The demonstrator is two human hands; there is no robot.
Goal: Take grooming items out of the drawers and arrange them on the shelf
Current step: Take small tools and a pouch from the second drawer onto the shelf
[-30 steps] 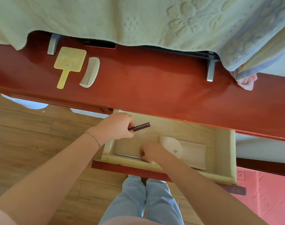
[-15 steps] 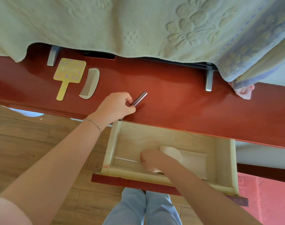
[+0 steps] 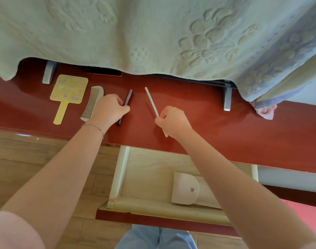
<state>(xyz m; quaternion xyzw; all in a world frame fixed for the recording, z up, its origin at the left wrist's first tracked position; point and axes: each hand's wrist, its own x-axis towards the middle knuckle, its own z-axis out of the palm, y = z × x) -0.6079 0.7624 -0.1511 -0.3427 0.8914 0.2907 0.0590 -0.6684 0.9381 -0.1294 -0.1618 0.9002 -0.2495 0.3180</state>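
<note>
On the red shelf lie a yellow hand mirror and a pale comb at the left. My left hand is shut on a dark slim stick, which lies against the shelf just right of the comb. A thin white stick points up and away in my right hand, whose fingers are closed around its lower part. Below the shelf the pale wooden drawer stands pulled out, with a beige snap pouch inside, partly hidden by my right forearm.
A pale green embossed blanket hangs over the back of the shelf. Two grey metal brackets stand on the shelf. A pink cloth pokes out at the right. Wooden floor lies at the left, red floor at the lower right.
My left hand carried the dark stick from the drawer up onto the shelf beside the comb. My right hand left the drawer and rose over the shelf with the white stick.
</note>
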